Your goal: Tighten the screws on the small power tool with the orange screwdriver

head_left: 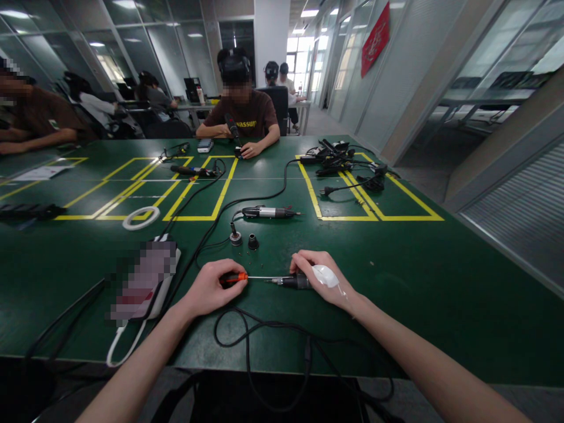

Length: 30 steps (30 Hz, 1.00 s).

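My left hand [211,288] is closed around a small screwdriver [241,277] with an orange and black handle. Its thin shaft points right at the metal tip of a dark corded electric tool [291,282]. My right hand [319,276] grips that tool's body flat on the green table; a white patch sits on the back of this hand. Just beyond my hands lie a small metal bit holder [235,236] and a black round cap [252,241]. A second corded tool [268,212] lies farther back.
The green table [418,276] has yellow tape boxes. A white tape ring [141,217] and a blurred white device [143,279] sit at left, cables [264,329] loop at the near edge, chargers and plugs [339,158] at back right. A person opposite handles a tool; others sit at left.
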### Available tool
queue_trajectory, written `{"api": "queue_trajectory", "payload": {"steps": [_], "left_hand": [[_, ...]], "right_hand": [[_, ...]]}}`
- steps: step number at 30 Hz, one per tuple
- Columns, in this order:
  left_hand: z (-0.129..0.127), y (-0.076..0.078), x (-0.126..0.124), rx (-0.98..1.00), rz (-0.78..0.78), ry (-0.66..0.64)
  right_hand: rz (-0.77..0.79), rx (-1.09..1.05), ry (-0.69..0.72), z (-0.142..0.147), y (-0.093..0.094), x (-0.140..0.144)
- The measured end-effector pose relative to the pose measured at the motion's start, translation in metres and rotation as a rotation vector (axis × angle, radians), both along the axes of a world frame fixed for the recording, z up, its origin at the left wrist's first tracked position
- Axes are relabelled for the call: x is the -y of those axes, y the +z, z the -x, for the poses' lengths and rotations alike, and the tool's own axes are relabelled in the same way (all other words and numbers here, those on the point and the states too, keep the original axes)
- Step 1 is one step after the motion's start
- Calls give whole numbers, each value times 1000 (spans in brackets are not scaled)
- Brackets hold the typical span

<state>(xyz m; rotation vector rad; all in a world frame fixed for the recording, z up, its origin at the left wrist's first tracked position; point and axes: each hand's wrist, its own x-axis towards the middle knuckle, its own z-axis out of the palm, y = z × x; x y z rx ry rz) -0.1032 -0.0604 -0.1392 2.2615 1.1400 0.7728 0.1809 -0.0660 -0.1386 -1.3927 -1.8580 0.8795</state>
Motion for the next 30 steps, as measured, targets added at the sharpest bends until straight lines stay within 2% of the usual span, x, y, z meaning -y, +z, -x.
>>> {"api": "queue_trajectory", "payload": {"steps": [5,10,20,30], "left_hand": [[1,-2,0,52,46,46],[-1,-2,0,95,107,23],[1,-2,0,34,6,15],[0,-1,0,-3,-7,6]], "right_hand": [[13,-6,5,0,2,1],[29,-13,4,1,3,1],[10,-10,6,1,1,0],[1,-29,22,-1,1,0]]}}
